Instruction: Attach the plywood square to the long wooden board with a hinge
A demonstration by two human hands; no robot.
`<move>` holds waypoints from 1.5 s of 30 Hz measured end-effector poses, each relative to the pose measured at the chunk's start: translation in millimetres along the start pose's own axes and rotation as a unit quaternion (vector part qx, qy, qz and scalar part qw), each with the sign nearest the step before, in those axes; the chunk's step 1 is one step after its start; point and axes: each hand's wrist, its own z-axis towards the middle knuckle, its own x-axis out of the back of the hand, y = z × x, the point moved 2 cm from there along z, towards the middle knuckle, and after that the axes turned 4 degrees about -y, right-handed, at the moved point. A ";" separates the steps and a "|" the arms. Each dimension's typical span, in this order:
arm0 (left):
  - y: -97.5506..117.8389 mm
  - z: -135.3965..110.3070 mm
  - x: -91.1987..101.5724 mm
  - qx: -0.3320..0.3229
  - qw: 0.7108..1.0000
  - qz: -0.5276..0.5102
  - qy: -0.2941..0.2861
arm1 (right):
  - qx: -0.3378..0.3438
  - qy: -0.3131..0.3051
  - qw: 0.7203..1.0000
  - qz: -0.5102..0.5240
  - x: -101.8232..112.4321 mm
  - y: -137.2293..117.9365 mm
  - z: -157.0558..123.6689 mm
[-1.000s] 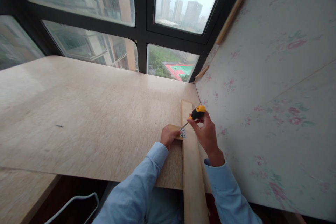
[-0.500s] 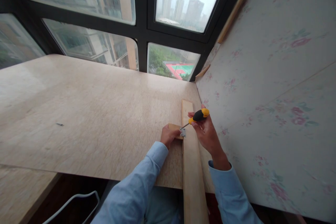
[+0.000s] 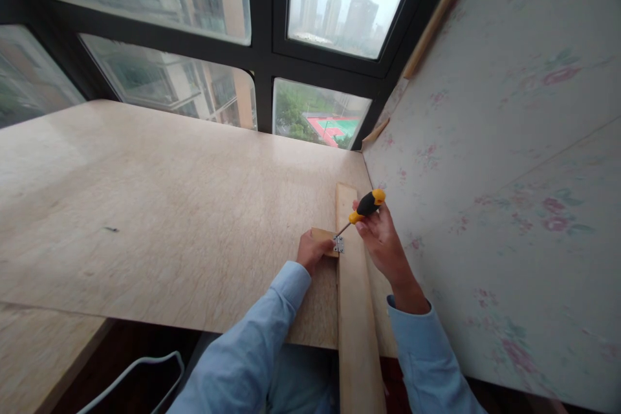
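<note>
In my right hand is a screwdriver with a black and yellow handle, tilted so its shaft points down and left. Its tip meets the left side of a small metal hinge. The hinge bridges a short wooden block and a long wooden board. My left hand is closed on the short block, its thumb by the hinge's left edge. Whether a screw sits under the tip is too small to tell.
Board and block lie on a beige marble-patterned sill; the board's near end juts past its front edge. A small screw-like piece lies at left. Flowered wall rises close on the right, dark-framed windows behind. A white cable hangs lower left.
The screwdriver handle has tipped slightly up and to the left, and my right hand's fingers have shifted around it. My left hand, the block and the board stay where they were.
</note>
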 end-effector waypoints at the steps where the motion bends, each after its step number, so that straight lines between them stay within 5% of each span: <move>1: -0.5 0.6 0.0 0.000 1.000 -0.001 -0.001 | -0.004 0.004 1.000 0.004 0.5 -0.5 0.1; 6: -1.0 1.6 0.1 0.000 1.000 -0.001 -0.001 | 0.007 0.027 0.999 -0.041 -1.0 -6.7 4.0; 12: 1.5 -0.8 0.2 -0.002 1.000 0.006 0.003 | 0.002 0.159 0.958 -0.238 -0.7 -17.8 10.3; 21: -2.0 1.1 0.5 -0.005 1.000 -0.001 -0.017 | 0.024 0.000 1.000 -0.006 -1.4 -5.2 0.7; 25: -1.6 1.0 0.3 -0.003 1.000 0.002 -0.009 | 0.003 0.049 0.995 -0.083 1.5 -13.4 3.0; 30: -0.6 -0.2 0.5 -0.004 1.000 0.016 0.002 | -0.003 0.169 0.956 -0.239 2.0 -20.9 8.0; 38: -1.6 0.4 0.0 -0.001 1.000 0.000 -0.009 | 0.021 0.023 0.999 -0.024 0.1 -6.9 -0.7; 45: -1.7 0.7 0.0 -0.004 1.000 -0.001 0.000 | -0.004 0.152 0.964 -0.218 5.1 -20.1 6.4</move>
